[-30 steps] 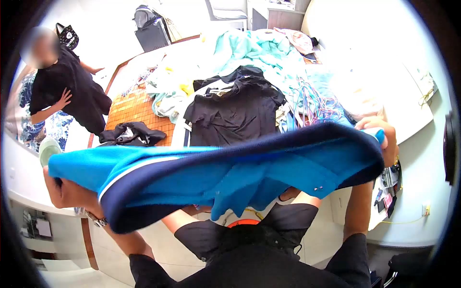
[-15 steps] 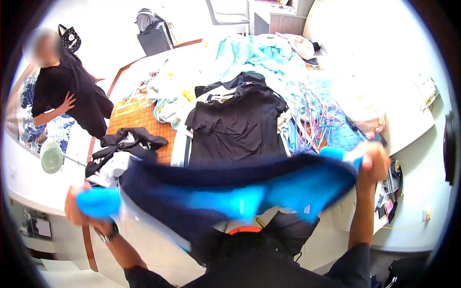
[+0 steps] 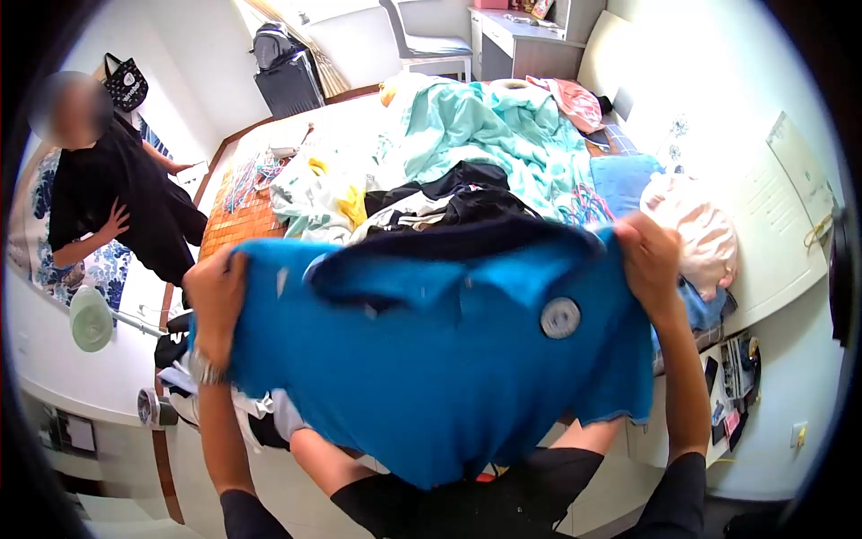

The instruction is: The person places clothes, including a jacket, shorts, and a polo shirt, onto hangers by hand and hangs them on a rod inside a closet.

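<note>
Stretched out in front of me hangs a blue polo shirt with a dark navy collar and a round white badge on its chest. My left hand is closed around its shoulder on the left side, and a watch sits on that wrist. On the other side my right hand grips the opposite shoulder, fingers wrapped in the cloth. The shirt's lower edge hangs above my knees. Behind the collar, dark clothes lie on the bed, partly hidden by the shirt.
Mint-green bedding covers the bed's far part, with hangers near a blue pillow. A person in black stands at the left, beside a pale green fan-like object. A suitcase stands by the back wall.
The polo shirt has gone from bunched and blurred to hanging spread open, its chest badge showing. Both hands have moved up and closer together, raising the shirt over the black T-shirt on the bed.
</note>
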Motion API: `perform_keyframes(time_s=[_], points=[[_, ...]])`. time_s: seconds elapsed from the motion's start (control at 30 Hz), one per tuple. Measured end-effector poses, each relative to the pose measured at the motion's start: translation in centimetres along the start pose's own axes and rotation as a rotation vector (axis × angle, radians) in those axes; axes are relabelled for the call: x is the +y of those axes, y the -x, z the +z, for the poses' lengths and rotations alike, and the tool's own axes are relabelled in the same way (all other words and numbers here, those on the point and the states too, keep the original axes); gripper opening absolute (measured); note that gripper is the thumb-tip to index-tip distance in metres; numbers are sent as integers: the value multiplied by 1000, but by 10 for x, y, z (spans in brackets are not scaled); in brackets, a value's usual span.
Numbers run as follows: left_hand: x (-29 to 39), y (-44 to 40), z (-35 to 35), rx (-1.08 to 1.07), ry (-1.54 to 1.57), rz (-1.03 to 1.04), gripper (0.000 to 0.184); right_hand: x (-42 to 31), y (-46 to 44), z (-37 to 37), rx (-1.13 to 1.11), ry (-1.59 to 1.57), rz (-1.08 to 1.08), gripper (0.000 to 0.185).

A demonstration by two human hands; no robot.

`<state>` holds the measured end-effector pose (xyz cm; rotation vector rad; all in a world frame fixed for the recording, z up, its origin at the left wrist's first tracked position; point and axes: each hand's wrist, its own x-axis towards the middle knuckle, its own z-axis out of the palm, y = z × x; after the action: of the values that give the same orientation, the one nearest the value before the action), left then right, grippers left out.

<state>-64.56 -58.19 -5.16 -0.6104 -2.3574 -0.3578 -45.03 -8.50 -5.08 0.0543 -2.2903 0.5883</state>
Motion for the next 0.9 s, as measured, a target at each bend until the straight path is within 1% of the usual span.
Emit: perform_keyframes(time_s=[0.03, 0.07, 0.1, 0.13, 0.17, 0.2, 0.23, 0.27, 0.33, 0.37, 0.4, 0.43, 0.47, 0.5, 0.53, 0.6, 0.63, 0.67, 0.7, 0.73, 0.77, 0.8, 0.83, 0.87, 0.9], points=[[-8, -16, 36, -48, -12, 33, 33, 15, -19, 27, -35, -4, -21, 31], [-16, -27, 73, -100, -24, 62, 37, 27, -37, 54, -97, -112, 33, 36], [-23, -36, 109, -156, -56, 54, 40, 59, -50, 82, -224, -18, 46, 41], [-27, -41, 142, -214, -86, 46, 43, 82, -62, 112, -243, -12, -18, 45], [-29, -42, 173, -221, -130, 5, 42, 103, -69, 142, -275, 18, -9, 47], [-27, -39, 200, -235, -172, -34, 42, 125, -72, 167, -394, 54, 48, 36], [-16, -32, 221, -195, -153, -123, 39, 149, -69, 195, -314, 56, 6, 29], [-28, -18, 255, -154, -186, 22, 46, 167, -56, 217, -244, 54, -29, 29], [13, 14, 261, -121, -8, -50, 48, 172, -22, 247, -183, 108, 209, 42], [27, 38, 260, -103, 72, -10, 48, 154, -5, 248, -170, -46, 321, 43], [38, 65, 257, -77, 154, 33, 48, 142, 22, 249, -134, -81, 268, 40], [48, 96, 248, -131, 182, 32, 47, 130, 55, 246, -103, -77, 246, 36], [55, 131, 234, -190, 210, 28, 46, 108, 88, 234, -147, -128, 378, 30], [58, 165, 217, -268, 228, -38, 46, 99, 129, 228, -123, -102, 419, 26], [60, 195, 201, -341, 245, -103, 46, 86, 167, 214, -178, -137, 558, 25], [55, 256, 172, -397, 233, -269, 46, 60, 242, 185, -238, -143, 734, 23], [54, 276, 158, -414, 239, -354, 45, 46, 269, 169, -344, -148, 859, 24], [54, 297, 141, -438, 243, -443, 45, 29, 292, 153, -455, -153, 989, 25], [50, 312, 130, -457, 260, -500, 45, 16, 306, 143, -448, -172, 1026, 27], [45, 326, 120, -474, 260, -500, 45, 3, 319, 134, -445, -193, 1067, 29], [43, 331, 111, -586, 307, -581, 45, -6, 322, 128, -515, -208, 1120, 32], [41, 334, 105, -695, 354, -659, 44, -13, 324, 125, -572, -202, 1124, 38], [42, 340, 108, -599, 395, -652, 41, -17, 330, 125, -627, -103, 953, 41], [39, 348, 104, -620, 390, -654, 41, -20, 335, 125, -682, -9, 780, 44], [39, 344, 108, -664, 373, -696, 37, -26, 333, 127, -703, -15, 799, 46]])
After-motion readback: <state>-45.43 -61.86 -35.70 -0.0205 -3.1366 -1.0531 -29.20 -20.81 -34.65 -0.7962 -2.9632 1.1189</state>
